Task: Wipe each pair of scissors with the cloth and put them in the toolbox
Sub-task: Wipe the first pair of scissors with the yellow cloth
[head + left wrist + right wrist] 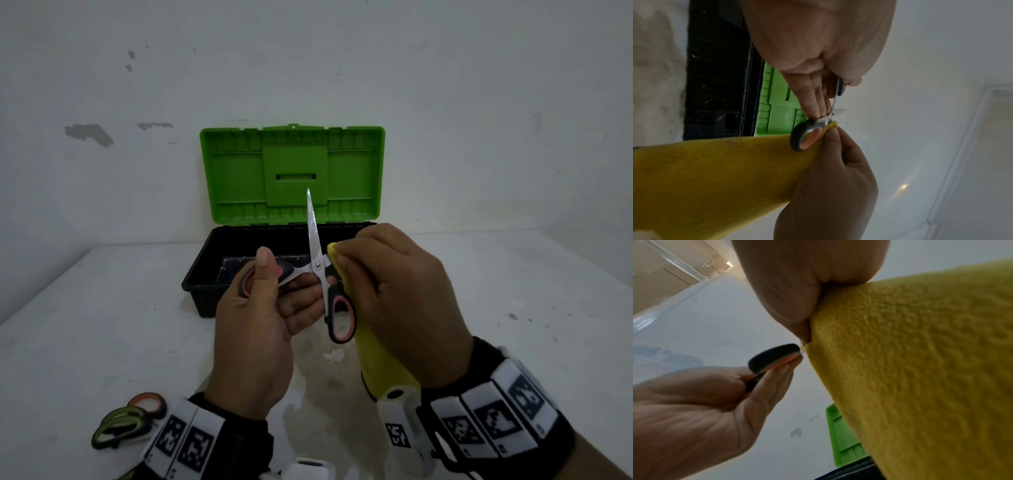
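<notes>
Near the open toolbox (202, 294) — left hand (253, 329) grips scissors (317, 263), right hand (404, 305) pinches cloth (380, 363) on them; other pairs (126, 421) wait unwiped.

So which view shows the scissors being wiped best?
The head view: the scissors show whole, blades open. The left wrist view shows one handle loop and a blade stub; the right wrist view only a handle loop edge.

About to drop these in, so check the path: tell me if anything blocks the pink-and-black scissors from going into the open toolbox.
Nothing visible blocks it. The pink-and-black scissors, held by the left hand, hang just in front of the black toolbox with its green lid raised. The right hand presses the yellow cloth against them.
</notes>
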